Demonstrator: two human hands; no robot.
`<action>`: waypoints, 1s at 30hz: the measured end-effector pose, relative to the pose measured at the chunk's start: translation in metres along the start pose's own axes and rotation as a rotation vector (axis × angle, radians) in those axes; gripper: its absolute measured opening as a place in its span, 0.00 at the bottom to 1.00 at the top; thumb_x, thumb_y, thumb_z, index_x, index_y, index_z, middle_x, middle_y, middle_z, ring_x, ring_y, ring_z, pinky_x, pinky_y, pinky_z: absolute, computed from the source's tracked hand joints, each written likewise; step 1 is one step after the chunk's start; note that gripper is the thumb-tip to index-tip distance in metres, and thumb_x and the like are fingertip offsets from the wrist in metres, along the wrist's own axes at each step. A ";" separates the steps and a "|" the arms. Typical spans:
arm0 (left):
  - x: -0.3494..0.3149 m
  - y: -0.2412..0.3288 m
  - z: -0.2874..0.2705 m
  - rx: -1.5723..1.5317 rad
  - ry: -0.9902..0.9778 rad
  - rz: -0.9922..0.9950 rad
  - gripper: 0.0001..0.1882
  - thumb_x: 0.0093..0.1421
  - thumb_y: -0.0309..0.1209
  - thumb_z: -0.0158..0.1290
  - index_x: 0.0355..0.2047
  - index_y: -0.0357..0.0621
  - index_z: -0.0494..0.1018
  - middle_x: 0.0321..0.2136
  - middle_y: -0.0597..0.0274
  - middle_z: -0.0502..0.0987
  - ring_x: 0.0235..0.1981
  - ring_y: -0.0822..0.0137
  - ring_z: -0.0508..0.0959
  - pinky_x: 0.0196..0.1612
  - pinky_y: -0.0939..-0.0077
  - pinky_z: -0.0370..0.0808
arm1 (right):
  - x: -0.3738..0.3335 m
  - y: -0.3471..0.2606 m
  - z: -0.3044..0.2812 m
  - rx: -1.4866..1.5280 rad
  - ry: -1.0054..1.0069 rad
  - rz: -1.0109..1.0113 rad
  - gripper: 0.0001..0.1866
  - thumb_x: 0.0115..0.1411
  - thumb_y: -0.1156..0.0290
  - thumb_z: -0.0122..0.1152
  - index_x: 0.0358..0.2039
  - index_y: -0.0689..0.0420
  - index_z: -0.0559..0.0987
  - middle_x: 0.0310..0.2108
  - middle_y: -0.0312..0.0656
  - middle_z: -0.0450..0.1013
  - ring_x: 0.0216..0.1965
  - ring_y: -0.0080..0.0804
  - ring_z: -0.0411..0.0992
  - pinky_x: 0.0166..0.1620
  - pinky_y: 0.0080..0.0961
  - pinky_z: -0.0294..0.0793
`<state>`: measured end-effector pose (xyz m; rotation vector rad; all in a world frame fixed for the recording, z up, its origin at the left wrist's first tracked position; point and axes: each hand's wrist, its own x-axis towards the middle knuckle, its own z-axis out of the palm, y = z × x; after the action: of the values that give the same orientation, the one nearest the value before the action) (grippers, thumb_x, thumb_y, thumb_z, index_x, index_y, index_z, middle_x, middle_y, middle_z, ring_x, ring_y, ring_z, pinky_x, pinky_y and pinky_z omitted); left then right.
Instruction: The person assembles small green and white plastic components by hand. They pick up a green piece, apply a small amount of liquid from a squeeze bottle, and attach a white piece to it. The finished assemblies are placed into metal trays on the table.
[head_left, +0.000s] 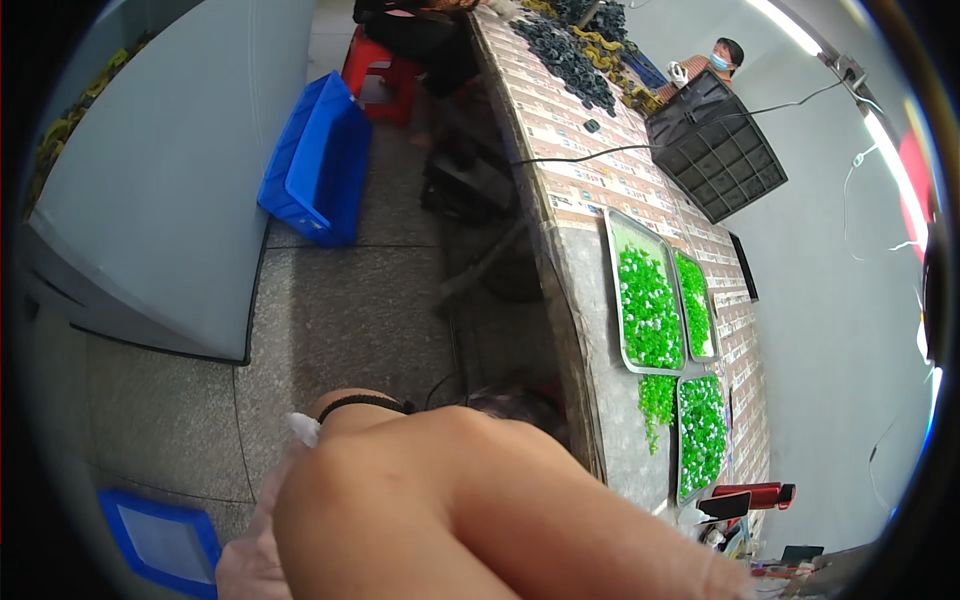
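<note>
Bare skin (440,490) of my hands or arms fills the lower middle of the head view, very close to the camera. A thin black band (362,400) circles a part behind it, and a small white tip (303,429) sticks out at its left. I cannot make out which hand is which, nor whether the fingers hold anything. To the right, on the long table (590,262), stand metal trays, a large one (640,235) and two smaller ones (714,330) (680,440), with small bright green pieces (650,310). More green pieces (656,405) lie loose between them.
A blue bin (283,160) stands on the floor by a red stool (385,70); another blue container (165,545) sits lower left. Across the table are a masked person (722,60), a black crate (715,145), dark and yellow pieces (570,65), a cable (590,155) and a red bottle (755,494).
</note>
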<state>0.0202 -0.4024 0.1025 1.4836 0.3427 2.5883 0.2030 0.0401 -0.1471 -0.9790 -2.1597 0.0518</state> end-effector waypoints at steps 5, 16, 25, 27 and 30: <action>0.004 -0.007 -0.007 -0.090 0.018 -0.006 0.08 0.52 0.23 0.42 0.18 0.33 0.64 0.17 0.46 0.66 0.14 0.56 0.67 0.14 0.69 0.65 | 0.004 0.018 0.007 0.000 -0.083 0.018 0.13 0.53 0.66 0.49 0.24 0.65 0.72 0.22 0.49 0.67 0.26 0.44 0.65 0.30 0.33 0.63; -0.014 -0.053 -0.011 0.050 0.071 -0.710 0.04 0.51 0.17 0.45 0.26 0.26 0.69 0.27 0.45 0.71 0.26 0.54 0.73 0.30 0.72 0.72 | 0.004 -0.002 0.001 -0.013 -0.016 0.017 0.10 0.52 0.69 0.49 0.22 0.64 0.71 0.21 0.47 0.65 0.24 0.42 0.64 0.28 0.33 0.62; 0.070 -0.110 -0.011 -0.201 -0.455 -0.161 0.04 0.49 0.19 0.48 0.25 0.37 0.72 0.31 0.57 0.74 0.32 0.59 0.74 0.36 0.73 0.74 | 0.008 -0.007 -0.003 -0.056 -0.016 0.094 0.07 0.50 0.70 0.51 0.20 0.59 0.72 0.19 0.42 0.64 0.23 0.40 0.63 0.27 0.32 0.61; 0.087 -0.121 -0.001 -0.260 -0.422 -0.329 0.05 0.48 0.18 0.48 0.24 0.39 0.72 0.29 0.59 0.74 0.32 0.61 0.75 0.36 0.73 0.74 | 0.010 -0.008 -0.002 -0.044 -0.010 0.099 0.06 0.49 0.71 0.52 0.20 0.59 0.72 0.19 0.42 0.64 0.23 0.40 0.63 0.27 0.32 0.61; 0.087 -0.140 0.015 -0.181 -0.410 -0.250 0.05 0.47 0.18 0.48 0.23 0.40 0.72 0.29 0.59 0.74 0.32 0.61 0.75 0.37 0.73 0.74 | 0.013 -0.008 -0.001 -0.028 -0.022 0.086 0.05 0.48 0.71 0.53 0.20 0.58 0.72 0.19 0.42 0.64 0.23 0.40 0.63 0.27 0.32 0.62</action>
<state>-0.0099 -0.2453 0.1455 1.7260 0.2193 2.0070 0.1930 0.0427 -0.1362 -1.0925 -2.1432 0.0740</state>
